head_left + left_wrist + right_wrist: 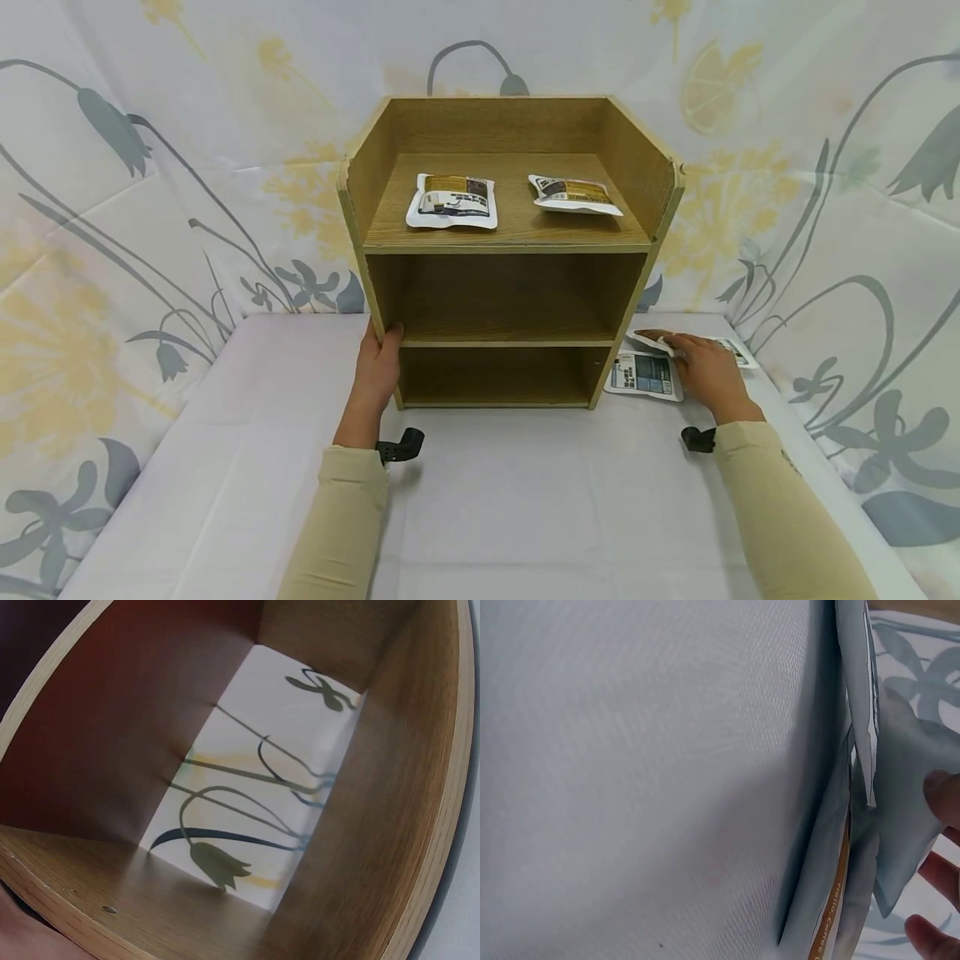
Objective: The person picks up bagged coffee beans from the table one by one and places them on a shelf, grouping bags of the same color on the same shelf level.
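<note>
A small wooden shelf unit (502, 248) stands at the back of the table. My left hand (377, 364) holds its left side panel, the thumb over the front edge. Part of that hand (34, 939) shows at the corner of the left wrist view, outside the wooden wall. To the right of the unit, my right hand (705, 372) pinches a white printed pouch (651, 342) above others on the table. In the right wrist view, the thumb lies on the pale pouch (906, 787) and the fingers are at its edge. Another pouch (643, 375) lies beneath, beside the shelf.
On the top shelf lie a left pouch (453, 202) and a right pouch (574, 196), both with brown and white print. Another pouch (738, 352) is partly hidden behind my right hand. Flower-patterned cloth (847, 250) hangs behind and beside the white-covered table (510, 500).
</note>
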A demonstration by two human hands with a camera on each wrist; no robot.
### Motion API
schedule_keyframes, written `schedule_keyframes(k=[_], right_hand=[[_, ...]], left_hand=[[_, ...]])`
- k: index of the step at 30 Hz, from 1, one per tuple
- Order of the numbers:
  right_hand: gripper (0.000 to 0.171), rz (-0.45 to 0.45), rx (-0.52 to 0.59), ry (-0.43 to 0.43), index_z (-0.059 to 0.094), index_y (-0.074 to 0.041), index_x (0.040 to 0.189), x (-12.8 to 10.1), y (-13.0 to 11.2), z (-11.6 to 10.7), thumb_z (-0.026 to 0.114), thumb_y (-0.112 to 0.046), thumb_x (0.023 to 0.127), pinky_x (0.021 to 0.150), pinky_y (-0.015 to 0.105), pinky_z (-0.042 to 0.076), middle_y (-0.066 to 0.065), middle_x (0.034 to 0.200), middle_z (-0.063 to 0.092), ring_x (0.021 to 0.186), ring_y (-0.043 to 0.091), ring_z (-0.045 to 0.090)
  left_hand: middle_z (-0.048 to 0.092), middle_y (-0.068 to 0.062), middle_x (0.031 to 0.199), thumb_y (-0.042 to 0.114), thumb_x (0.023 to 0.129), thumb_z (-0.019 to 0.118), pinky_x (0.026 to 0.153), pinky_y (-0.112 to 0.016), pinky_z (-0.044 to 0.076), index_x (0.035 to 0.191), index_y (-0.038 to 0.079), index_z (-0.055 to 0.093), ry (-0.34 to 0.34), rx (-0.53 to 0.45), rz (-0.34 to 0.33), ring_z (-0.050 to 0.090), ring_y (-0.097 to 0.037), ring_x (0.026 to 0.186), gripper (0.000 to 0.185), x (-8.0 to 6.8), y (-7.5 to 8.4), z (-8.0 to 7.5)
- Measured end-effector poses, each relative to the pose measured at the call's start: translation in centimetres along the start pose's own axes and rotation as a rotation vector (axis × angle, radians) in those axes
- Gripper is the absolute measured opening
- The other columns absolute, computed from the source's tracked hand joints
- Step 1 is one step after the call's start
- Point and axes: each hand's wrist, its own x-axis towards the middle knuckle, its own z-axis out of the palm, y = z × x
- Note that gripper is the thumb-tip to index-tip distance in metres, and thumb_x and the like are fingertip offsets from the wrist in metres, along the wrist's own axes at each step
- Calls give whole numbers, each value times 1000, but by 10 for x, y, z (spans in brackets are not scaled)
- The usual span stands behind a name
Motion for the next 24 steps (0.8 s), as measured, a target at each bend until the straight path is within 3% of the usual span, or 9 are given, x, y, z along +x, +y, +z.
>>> schedule_keyframes(k=[4, 13, 24], right_hand=[[36, 6, -12, 35, 59, -7, 128, -1, -1, -2, 56, -6, 93, 86, 62, 43, 23, 126, 61, 106, 48, 57], [34, 10, 29, 88, 60, -2, 125, -2, -7, -15, 56, -1, 91, 95, 57, 42, 24, 121, 63, 109, 46, 55], [29, -7, 69, 215, 62, -1, 122, -6, -21, -35, 56, -1, 94, 79, 56, 49, 25, 114, 65, 98, 44, 61]], left_hand=[[35, -14, 153, 36, 102, 35, 115, -54, 26, 152, 18, 26, -1, -6, 5, 34, -34, 141, 54, 0, 0, 0], [33, -13, 155, 36, 102, 35, 116, -54, 25, 153, 18, 25, 0, -5, -1, 32, -33, 143, 55, 0, -2, 0], [33, -14, 155, 35, 102, 36, 116, -53, 25, 153, 16, 25, 4, -1, 10, 31, -33, 143, 56, 1, -1, 0]])
